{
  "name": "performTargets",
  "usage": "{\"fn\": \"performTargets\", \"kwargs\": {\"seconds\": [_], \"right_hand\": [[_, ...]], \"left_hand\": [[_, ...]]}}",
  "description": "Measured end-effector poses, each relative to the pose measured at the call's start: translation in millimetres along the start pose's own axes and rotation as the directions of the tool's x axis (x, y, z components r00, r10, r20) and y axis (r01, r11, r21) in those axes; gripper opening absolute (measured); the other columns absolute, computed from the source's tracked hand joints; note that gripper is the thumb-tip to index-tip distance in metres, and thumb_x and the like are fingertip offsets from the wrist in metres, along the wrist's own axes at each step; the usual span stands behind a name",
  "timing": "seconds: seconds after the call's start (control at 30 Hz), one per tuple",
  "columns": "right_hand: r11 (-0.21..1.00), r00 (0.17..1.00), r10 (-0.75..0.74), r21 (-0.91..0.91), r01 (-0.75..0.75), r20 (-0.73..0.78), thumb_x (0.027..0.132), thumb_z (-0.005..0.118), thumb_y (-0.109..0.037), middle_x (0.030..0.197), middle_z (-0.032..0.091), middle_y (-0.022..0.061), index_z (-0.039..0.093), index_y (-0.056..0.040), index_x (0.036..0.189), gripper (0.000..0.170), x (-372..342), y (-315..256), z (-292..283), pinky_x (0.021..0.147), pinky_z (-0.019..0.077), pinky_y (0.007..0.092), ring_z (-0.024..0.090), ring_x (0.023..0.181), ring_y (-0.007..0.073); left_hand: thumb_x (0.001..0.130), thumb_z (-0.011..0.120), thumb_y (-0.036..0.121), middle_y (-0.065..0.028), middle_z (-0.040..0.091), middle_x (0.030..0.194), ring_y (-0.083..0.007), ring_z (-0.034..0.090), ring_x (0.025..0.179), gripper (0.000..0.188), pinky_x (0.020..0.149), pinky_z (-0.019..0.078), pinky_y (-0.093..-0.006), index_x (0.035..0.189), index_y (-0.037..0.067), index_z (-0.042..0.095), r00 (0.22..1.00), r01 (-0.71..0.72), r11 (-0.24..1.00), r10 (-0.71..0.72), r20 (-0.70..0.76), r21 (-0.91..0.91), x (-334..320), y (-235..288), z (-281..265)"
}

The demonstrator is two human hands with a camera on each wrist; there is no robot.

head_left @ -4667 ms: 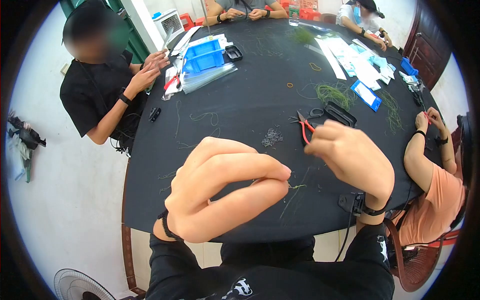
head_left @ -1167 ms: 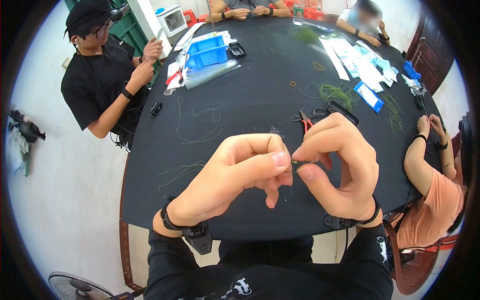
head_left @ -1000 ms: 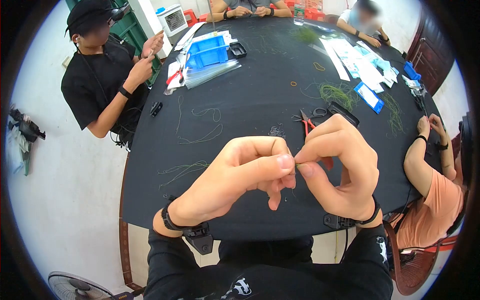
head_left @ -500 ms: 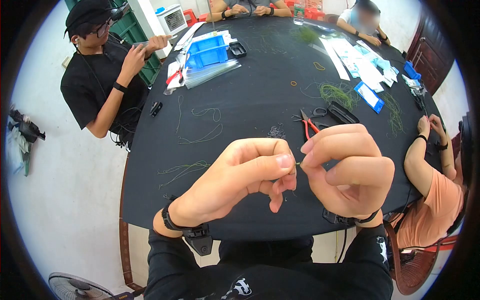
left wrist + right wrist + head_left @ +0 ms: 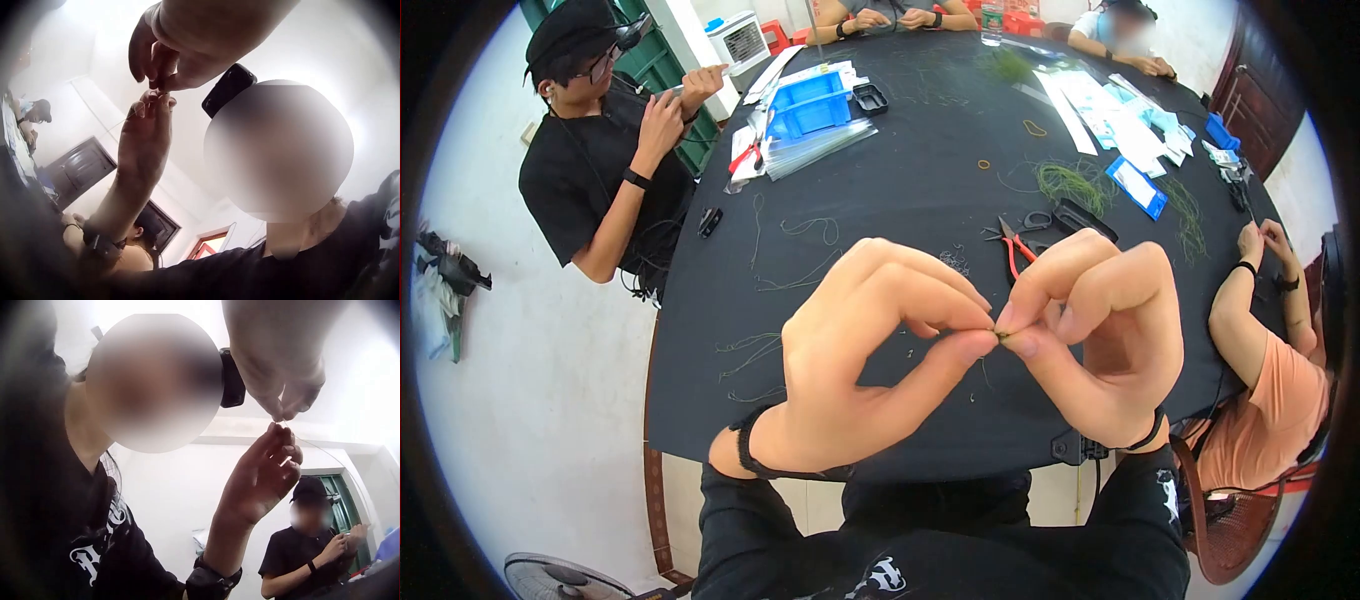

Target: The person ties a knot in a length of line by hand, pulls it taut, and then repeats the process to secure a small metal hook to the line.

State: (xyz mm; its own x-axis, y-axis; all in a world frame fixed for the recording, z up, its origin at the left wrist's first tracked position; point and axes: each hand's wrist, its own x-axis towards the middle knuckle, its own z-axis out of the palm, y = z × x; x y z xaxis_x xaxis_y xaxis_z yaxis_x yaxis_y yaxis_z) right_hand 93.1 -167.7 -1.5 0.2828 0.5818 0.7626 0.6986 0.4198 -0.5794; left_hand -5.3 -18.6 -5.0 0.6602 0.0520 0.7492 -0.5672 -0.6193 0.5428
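Observation:
Above the near part of the black table, the left hand (image 5: 870, 350) and right hand (image 5: 1100, 335) meet fingertip to fingertip. Both pinch a tiny piece of green thread (image 5: 1000, 334) between thumb and index finger; its details are mostly covered by the fingertips. In the right wrist view a thin line (image 5: 331, 456) trails away from the pinched fingertips of the left hand (image 5: 259, 481) and right hand (image 5: 281, 356). The left wrist view has the left hand (image 5: 212, 44) over the right hand (image 5: 145, 137), tips touching.
Behind the hands lie red-handled pliers (image 5: 1012, 256), a dark pile of small pieces (image 5: 954, 260), a black tray (image 5: 1084, 221) and green thread (image 5: 1072, 190). Loose strands (image 5: 750, 352) lie left. Farther back are a blue bin (image 5: 808, 106) and white packets (image 5: 1135, 135). Other people sit or stand around the table.
The left hand has turned, its thumb and index finger now forming a loop. The right hand's thumb has come into the pinch beside the left fingertips. Earlier, the hands were apart.

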Motion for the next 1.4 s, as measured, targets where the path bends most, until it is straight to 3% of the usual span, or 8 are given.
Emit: {"fn": "performTargets", "kwargs": {"seconds": [0.17, 0.3, 0.47, 0.7, 0.8, 0.87, 1.17, 1.4], "right_hand": [[0.998, 0.999, -0.046, -0.031, 0.047, 0.029, 0.070, 0.060, 0.012, 0.079, 0.057, 0.0131, 0.041, -0.0067, 0.083, 0.030, 2, 0, -3, 0.059, 0.0391, 0.0212, 0.051, 0.069, 0.0128], [0.998, 0.997, -0.050, 0.034, 0.048, 0.055, 0.066, 0.061, 0.013, 0.078, 0.058, 0.0116, 0.044, -0.0068, 0.082, 0.030, 1, -1, 0, 0.060, 0.0392, 0.0217, 0.051, 0.070, 0.0138], [0.984, 0.980, -0.177, 0.023, 0.176, 0.092, 0.063, 0.061, 0.014, 0.078, 0.058, 0.0105, 0.046, -0.0072, 0.081, 0.032, 6, 2, -3, 0.060, 0.0406, 0.0228, 0.053, 0.069, 0.0154], [0.956, 0.966, -0.259, -0.148, 0.254, -0.011, 0.061, 0.063, 0.015, 0.083, 0.056, 0.0124, 0.048, -0.0054, 0.075, 0.029, 1, 4, 4, 0.060, 0.0462, 0.0259, 0.058, 0.069, 0.0205], [0.963, 0.963, -0.256, -0.108, 0.246, -0.089, 0.060, 0.065, 0.014, 0.084, 0.057, 0.0125, 0.051, -0.0031, 0.071, 0.025, -2, 6, 10, 0.059, 0.0474, 0.0268, 0.058, 0.069, 0.0217], [0.945, 0.962, -0.268, -0.185, 0.271, 0.040, 0.063, 0.065, 0.016, 0.086, 0.057, 0.0126, 0.041, -0.0082, 0.078, 0.036, 0, 3, 2, 0.063, 0.0500, 0.0288, 0.061, 0.072, 0.0223], [0.953, 0.968, -0.252, -0.176, 0.246, -0.012, 0.062, 0.063, 0.018, 0.088, 0.058, 0.0128, 0.039, -0.0083, 0.077, 0.038, -3, 4, 7, 0.063, 0.0497, 0.0292, 0.062, 0.073, 0.0232], [0.940, 0.944, -0.323, -0.142, 0.311, -0.072, 0.064, 0.067, 0.014, 0.089, 0.058, 0.0155, 0.049, -0.0006, 0.082, 0.029, -5, 12, 9, 0.057, 0.0499, 0.0283, 0.059, 0.066, 0.0226]], "left_hand": [[0.073, 0.066, 0.004, -0.0097, 0.059, 0.079, -0.0141, 0.052, 0.070, 0.010, 0.061, 0.0398, -0.0236, 0.077, 0.002, 0.057, 0.991, -0.131, 0.985, 0.134, -0.025, 0.110, 2, -2, 0], [0.076, 0.063, 0.006, -0.0100, 0.057, 0.082, -0.0127, 0.051, 0.068, 0.009, 0.060, 0.0405, -0.0234, 0.078, 0.001, 0.055, 0.994, 0.106, 0.973, -0.104, 0.022, -0.203, -3, 2, -2], [0.083, 0.055, 0.004, -0.0093, 0.055, 0.091, -0.0088, 0.051, 0.076, 0.006, 0.065, 0.0434, -0.0221, 0.086, -0.001, 0.053, 0.924, 0.374, 0.676, -0.335, 0.187, -0.636, -5, 0, -4], [0.083, 0.056, 0.007, -0.0082, 0.054, 0.092, -0.0088, 0.049, 0.076, 0.008, 0.062, 0.0419, -0.0222, 0.086, 0.000, 0.052, 0.862, 0.479, 0.452, -0.404, 0.306, -0.753, -7, -2, -1], [0.083, 0.057, 0.006, -0.0076, 0.052, 0.096, -0.0087, 0.049, 0.076, 0.008, 0.062, 0.0417, -0.0222, 0.086, 0.000, 0.052, 0.853, 0.490, 0.445, -0.422, 0.308, -0.749, -8, -1, 1], [0.083, 0.057, 0.006, -0.0073, 0.051, 0.097, -0.0086, 0.049, 0.076, 0.008, 0.062, 0.0416, -0.0221, 0.085, 0.001, 0.052, 0.847, 0.499, 0.434, -0.428, 0.315, -0.751, -8, -1, 1], [0.083, 0.058, 0.007, -0.0063, 0.050, 0.097, -0.0082, 0.049, 0.076, 0.009, 0.061, 0.0412, -0.0219, 0.085, 0.001, 0.052, 0.839, 0.512, 0.426, -0.435, 0.327, -0.746, -8, -2, 2], [0.079, 0.059, 0.020, -0.0090, 0.051, 0.088, -0.0111, 0.049, 0.064, 0.019, 0.057, 0.0404, -0.0230, 0.077, 0.004, 0.049, 0.815, 0.526, 0.512, -0.531, 0.232, -0.679, -3, 7, 7]]}}
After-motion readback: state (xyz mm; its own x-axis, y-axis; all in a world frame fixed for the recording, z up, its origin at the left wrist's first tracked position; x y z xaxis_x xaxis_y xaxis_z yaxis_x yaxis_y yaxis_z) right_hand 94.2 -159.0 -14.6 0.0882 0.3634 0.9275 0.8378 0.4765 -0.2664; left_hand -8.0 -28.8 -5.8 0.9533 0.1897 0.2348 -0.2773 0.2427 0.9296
